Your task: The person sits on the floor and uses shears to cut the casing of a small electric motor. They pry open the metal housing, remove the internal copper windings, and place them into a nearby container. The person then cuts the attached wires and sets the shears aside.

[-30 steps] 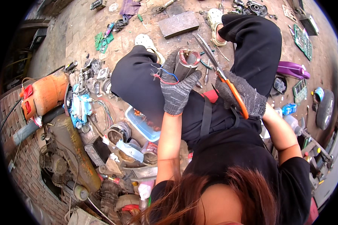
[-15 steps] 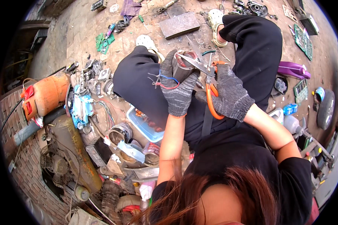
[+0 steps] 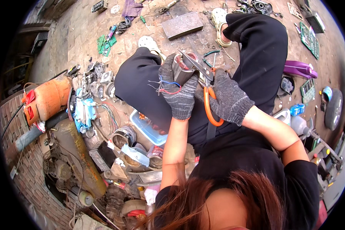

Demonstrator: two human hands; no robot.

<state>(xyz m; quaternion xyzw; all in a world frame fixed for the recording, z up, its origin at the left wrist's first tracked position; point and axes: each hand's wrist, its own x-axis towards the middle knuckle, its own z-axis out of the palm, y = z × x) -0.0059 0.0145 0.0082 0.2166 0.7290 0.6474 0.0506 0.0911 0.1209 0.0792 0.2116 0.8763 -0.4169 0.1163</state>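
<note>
My left hand (image 3: 178,99), in a dark grey knit glove, is wrapped round a motor stator (image 3: 183,76), a metal cylinder with reddish-copper windings at its open end. Blue and red wires (image 3: 170,89) trail from it across the glove. Gloved too, my right hand (image 3: 232,96) grips scissors (image 3: 207,109) with orange handles. The metal blades reach up and left over the stator's open end; whether they touch the windings I cannot tell. Part of the handles is hidden by my right fingers.
A flat metal block (image 3: 183,26) lies ahead on the floor, near green-handled pliers (image 3: 211,53). At my left are an orange gas cylinder (image 3: 51,97), a blue plastic tray (image 3: 149,132) and open tins (image 3: 122,136). A purple object (image 3: 299,69) and circuit boards (image 3: 309,40) lie right.
Both hands have shifted slightly left, carrying the stator and scissors with them. The scissors' blades now slant more steeply over the stator, and more of the green-handled pliers shows.
</note>
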